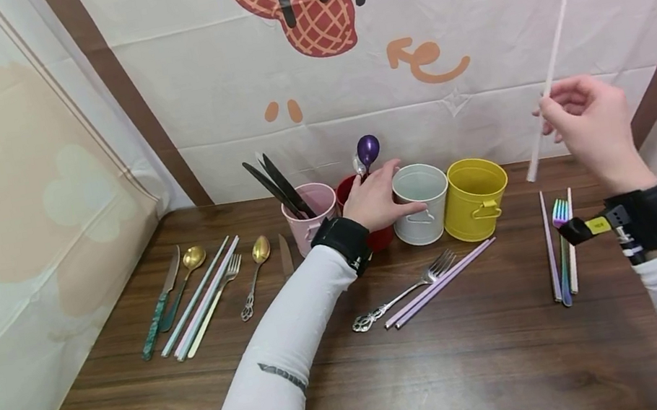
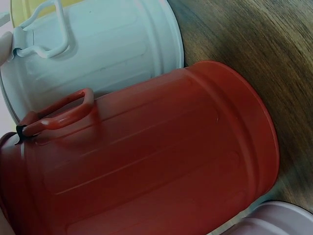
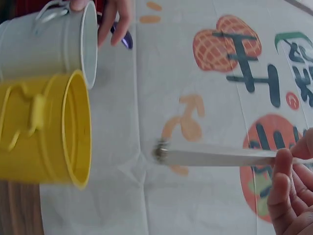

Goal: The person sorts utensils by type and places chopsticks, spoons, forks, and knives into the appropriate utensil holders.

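Note:
My right hand (image 1: 594, 121) is raised at the right and pinches a white chopstick (image 1: 560, 39). The chopstick slants, its lower end above the table's back edge; the right wrist view shows a silvery tip on it. My left hand (image 1: 376, 198) reaches over the red bucket (image 2: 146, 156), thumb along the front rim of the white bucket (image 1: 417, 222) and fingers spread toward its back. Purple-headed cutlery, a spoon (image 1: 368, 148) by its look, rises behind this hand. To the right stands the yellow bucket (image 1: 469, 217).
Black-handled cutlery (image 1: 281, 184) stands in the pink bucket (image 1: 317, 199). Knives, spoons, a fork and chopsticks (image 1: 209, 296) lie at the left. A silver fork (image 1: 406, 290) and purple chopsticks (image 1: 448, 283) lie in front. At the right, chopsticks flank a rainbow-coloured fork (image 1: 560, 230).

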{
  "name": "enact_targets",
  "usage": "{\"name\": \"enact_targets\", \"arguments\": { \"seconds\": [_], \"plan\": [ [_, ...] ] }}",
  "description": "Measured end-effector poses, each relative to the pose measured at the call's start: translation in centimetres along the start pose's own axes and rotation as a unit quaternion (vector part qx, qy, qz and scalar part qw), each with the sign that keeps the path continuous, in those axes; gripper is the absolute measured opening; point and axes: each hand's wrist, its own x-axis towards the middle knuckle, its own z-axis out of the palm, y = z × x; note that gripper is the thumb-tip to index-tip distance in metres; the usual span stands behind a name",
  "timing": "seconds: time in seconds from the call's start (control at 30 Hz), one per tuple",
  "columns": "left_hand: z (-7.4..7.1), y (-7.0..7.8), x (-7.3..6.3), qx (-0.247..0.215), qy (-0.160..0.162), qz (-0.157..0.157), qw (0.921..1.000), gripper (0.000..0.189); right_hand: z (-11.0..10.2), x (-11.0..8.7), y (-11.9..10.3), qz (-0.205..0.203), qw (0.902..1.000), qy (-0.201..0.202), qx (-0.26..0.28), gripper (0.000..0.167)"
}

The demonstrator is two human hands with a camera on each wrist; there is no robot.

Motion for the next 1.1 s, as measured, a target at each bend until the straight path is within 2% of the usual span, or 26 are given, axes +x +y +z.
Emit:
{"name": "enact_targets", "arguments": {
  "seconds": [0.2,0.3,0.4,0.57,0.8,1.1],
  "plan": [
    [0.0,-0.1,-0.1,-0.001,0.004,0.001,1.0,0.089,3.3,0.8,-0.7,-0.019,0.9997,-0.016,0.006,0.01],
    [0.0,-0.2,-0.1,0.002,0.006,-0.002,1.0,0.089,4.9,0.8,-0.5,-0.025,0.9988,-0.042,0.004,0.007],
    [0.0,-0.2,-0.1,0.004,0.009,-0.001,1.0,0.089,6.3,0.4,0.1,-0.036,0.9961,-0.076,-0.028,0.012],
    [0.1,-0.1,-0.2,0.007,0.012,0.005,0.9999,0.088,8.1,-0.7,1.2,-0.05,0.9851,-0.133,-0.096,0.018],
    [0.1,0.1,-0.2,0.016,0.013,0.006,0.9998,0.088,9.4,-1.8,2.7,-0.013,0.9667,-0.213,-0.14,0.018],
    [-0.1,0.2,-0.4,0.007,0.013,0.008,0.9999,0.087,10.6,-2.6,4.0,-0.031,0.9511,-0.252,-0.176,0.013]
  ]
}}
